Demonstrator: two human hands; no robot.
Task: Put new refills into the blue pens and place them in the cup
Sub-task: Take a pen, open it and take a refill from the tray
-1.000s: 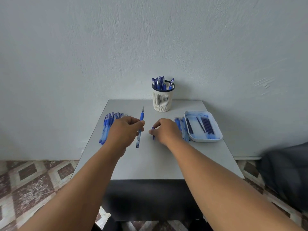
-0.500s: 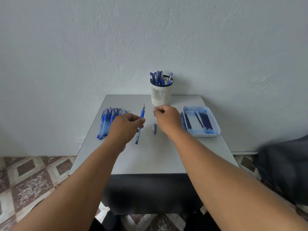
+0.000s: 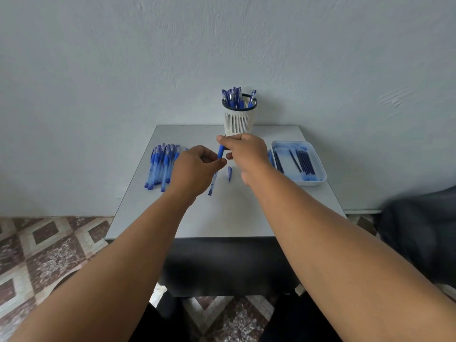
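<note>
Both hands meet over the middle of the grey bench [image 3: 222, 218]: the left hand [image 3: 195, 171] pinches the blue pen [image 3: 220, 152] at its middle, its grip clenched round the barrel, while the right hand [image 3: 244, 151] grasps the pen's far end. A loose cap [image 3: 229, 173] lies just beneath them. A row of pens [image 3: 161, 166] lies at left, the refill tray [image 3: 318, 180] at right, and the white cup [image 3: 238, 119], already holding pens, stands at the far edge, partly hidden behind the right hand.

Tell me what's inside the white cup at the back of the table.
The white cup holds a bunch of blue pens, their capped tops sticking up above the dark rim. Their lower parts show only faintly through the slotted wall; the bottom is hidden behind the right hand.
</note>
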